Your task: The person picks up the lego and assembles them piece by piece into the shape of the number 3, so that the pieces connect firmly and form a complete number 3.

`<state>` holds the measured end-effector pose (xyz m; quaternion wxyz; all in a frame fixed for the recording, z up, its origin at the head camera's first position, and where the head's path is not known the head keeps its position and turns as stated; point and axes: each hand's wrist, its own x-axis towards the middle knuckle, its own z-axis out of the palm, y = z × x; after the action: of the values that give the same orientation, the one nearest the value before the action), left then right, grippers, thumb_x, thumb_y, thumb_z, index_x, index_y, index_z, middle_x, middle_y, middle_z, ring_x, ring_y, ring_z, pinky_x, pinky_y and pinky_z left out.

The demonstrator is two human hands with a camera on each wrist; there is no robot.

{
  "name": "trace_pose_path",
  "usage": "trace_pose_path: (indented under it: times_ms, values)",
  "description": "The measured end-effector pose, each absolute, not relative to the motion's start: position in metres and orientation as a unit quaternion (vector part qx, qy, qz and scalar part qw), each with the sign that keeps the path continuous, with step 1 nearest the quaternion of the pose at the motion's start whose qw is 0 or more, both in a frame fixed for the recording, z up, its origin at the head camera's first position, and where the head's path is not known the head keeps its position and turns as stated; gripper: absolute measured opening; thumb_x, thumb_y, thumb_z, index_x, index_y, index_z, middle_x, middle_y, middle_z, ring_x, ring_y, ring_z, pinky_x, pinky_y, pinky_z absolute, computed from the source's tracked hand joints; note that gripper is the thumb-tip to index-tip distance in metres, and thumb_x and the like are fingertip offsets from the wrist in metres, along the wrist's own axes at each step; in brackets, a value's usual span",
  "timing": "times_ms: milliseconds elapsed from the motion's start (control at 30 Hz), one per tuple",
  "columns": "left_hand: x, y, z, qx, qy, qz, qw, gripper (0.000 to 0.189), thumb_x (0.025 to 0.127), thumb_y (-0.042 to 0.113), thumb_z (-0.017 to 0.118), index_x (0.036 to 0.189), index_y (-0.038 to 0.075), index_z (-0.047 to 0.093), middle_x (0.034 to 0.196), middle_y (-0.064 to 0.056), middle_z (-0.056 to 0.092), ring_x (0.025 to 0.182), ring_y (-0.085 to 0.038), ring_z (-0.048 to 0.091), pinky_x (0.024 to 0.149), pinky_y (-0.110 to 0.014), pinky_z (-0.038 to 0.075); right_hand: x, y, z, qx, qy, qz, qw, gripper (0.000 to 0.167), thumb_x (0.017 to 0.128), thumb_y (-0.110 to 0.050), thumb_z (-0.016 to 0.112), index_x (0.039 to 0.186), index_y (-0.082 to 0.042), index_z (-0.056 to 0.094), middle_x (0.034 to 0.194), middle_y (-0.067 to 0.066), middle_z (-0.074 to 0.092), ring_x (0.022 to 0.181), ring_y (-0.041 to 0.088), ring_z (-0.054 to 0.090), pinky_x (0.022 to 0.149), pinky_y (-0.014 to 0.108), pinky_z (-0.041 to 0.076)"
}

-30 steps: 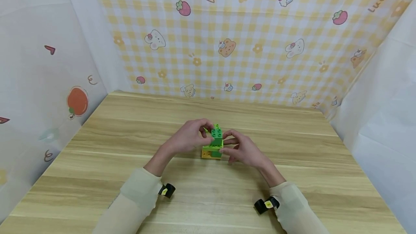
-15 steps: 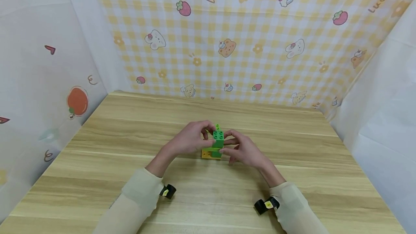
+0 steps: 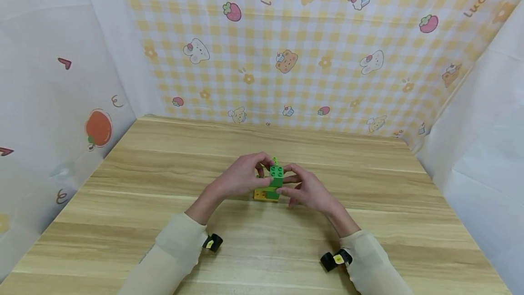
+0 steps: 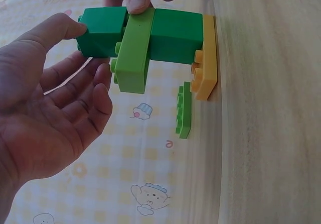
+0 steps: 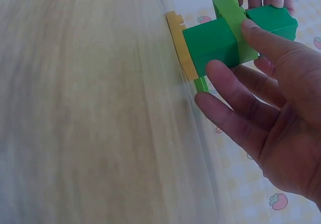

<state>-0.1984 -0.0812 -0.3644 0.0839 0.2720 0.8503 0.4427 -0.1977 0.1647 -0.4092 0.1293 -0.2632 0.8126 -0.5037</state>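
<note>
A small stack of toy building bricks stands on the table between my hands. Its base is an orange-yellow plate [image 3: 259,194], carrying a dark green brick [image 4: 176,34]. Over that lies a light green brick [image 4: 133,63] set crosswise, topped by another dark green brick [image 3: 276,180]. My left hand [image 3: 244,175] pinches this upper dark green brick between thumb and fingers. From the other side, my right hand [image 3: 309,190] holds the light green brick, its thumb pressed on the side in the right wrist view. Its lower fingers stay spread beside the stack.
A flat light green plate [image 4: 184,110] with studs lies on the wooden table [image 3: 262,249] behind the stack. A yellow checked cloth [image 3: 319,35] hangs behind the table, with white cloth along both sides. Each wrist carries a black camera strap.
My left hand has shifted slightly right and toward me with the upper dark green brick, which now covers more of the light green brick's right end. My right hand has stayed put.
</note>
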Motion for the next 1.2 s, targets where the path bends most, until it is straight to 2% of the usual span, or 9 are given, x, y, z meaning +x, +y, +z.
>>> trace_pose_path:
  times_ms: [233, 367, 467, 533, 700, 1067, 1200]
  values:
    - [-0.1984, -0.0809, -0.3659, 0.270, 0.857, 0.432, 0.081, 0.028, 0.095, 0.016, 0.076, 0.123, 0.011, 0.071, 0.114, 0.000, 0.070, 0.096, -0.015, 0.062, 0.079, -0.030, 0.052, -0.1958, 0.1648, -0.4082, -0.272, 0.819, -0.491, 0.120, 0.058, 0.100, -0.010, 0.073, 0.151, -0.014, 0.047, 0.129, 0.028, 0.071, 0.060, 0.027, 0.074, 0.058, 0.039, 0.062]
    - [-0.1986, -0.0813, -0.3661, 0.271, 0.861, 0.423, 0.081, 0.029, 0.095, 0.017, 0.077, 0.123, 0.010, 0.072, 0.109, 0.001, 0.071, 0.097, -0.015, 0.062, 0.082, -0.031, 0.052, -0.1946, 0.1649, -0.4076, -0.277, 0.829, -0.474, 0.109, 0.071, 0.100, -0.012, 0.074, 0.161, -0.025, 0.039, 0.129, 0.028, 0.071, 0.059, 0.024, 0.073, 0.059, 0.037, 0.062]
    - [-0.1989, -0.0817, -0.3663, 0.268, 0.863, 0.420, 0.082, 0.029, 0.095, 0.018, 0.077, 0.123, 0.010, 0.072, 0.106, 0.002, 0.071, 0.097, -0.014, 0.062, 0.083, -0.031, 0.053, -0.1937, 0.1648, -0.4075, -0.284, 0.833, -0.464, 0.099, 0.079, 0.100, -0.014, 0.073, 0.165, -0.034, 0.034, 0.135, 0.026, 0.069, 0.059, 0.022, 0.073, 0.060, 0.035, 0.062]
    - [-0.1993, -0.0818, -0.3664, 0.267, 0.863, 0.420, 0.083, 0.029, 0.095, 0.018, 0.077, 0.122, 0.010, 0.072, 0.105, 0.002, 0.071, 0.097, -0.014, 0.062, 0.083, -0.031, 0.052, -0.1934, 0.1648, -0.4076, -0.294, 0.832, -0.461, 0.094, 0.080, 0.101, -0.013, 0.073, 0.166, -0.036, 0.032, 0.141, 0.025, 0.065, 0.062, 0.021, 0.074, 0.060, 0.035, 0.062]
    - [-0.1998, -0.0819, -0.3663, 0.265, 0.866, 0.415, 0.084, 0.030, 0.095, 0.019, 0.077, 0.123, 0.009, 0.072, 0.106, 0.001, 0.072, 0.098, -0.015, 0.063, 0.083, -0.031, 0.053, -0.1935, 0.1647, -0.4080, -0.315, 0.832, -0.449, 0.079, 0.077, 0.101, -0.012, 0.072, 0.166, -0.028, 0.035, 0.147, 0.024, 0.061, 0.061, 0.020, 0.073, 0.061, 0.032, 0.061]
    - [-0.1990, -0.0806, -0.3658, 0.267, 0.873, 0.401, 0.082, 0.034, 0.096, 0.021, 0.077, 0.127, 0.007, 0.072, 0.109, 0.000, 0.073, 0.099, -0.014, 0.064, 0.083, -0.030, 0.053, -0.1945, 0.1654, -0.4068, -0.322, 0.835, -0.441, 0.067, 0.075, 0.098, -0.010, 0.075, 0.164, -0.024, 0.041, 0.130, 0.022, 0.073, 0.066, 0.020, 0.075, 0.065, 0.029, 0.062]
    - [-0.1992, -0.0799, -0.3657, 0.270, 0.877, 0.390, 0.074, 0.034, 0.096, 0.021, 0.077, 0.127, 0.007, 0.072, 0.109, 0.000, 0.073, 0.099, -0.014, 0.064, 0.084, -0.030, 0.054, -0.1946, 0.1650, -0.4066, -0.323, 0.840, -0.432, 0.057, 0.078, 0.095, -0.008, 0.078, 0.163, -0.023, 0.042, 0.122, 0.018, 0.077, 0.079, 0.023, 0.079, 0.066, 0.028, 0.062]
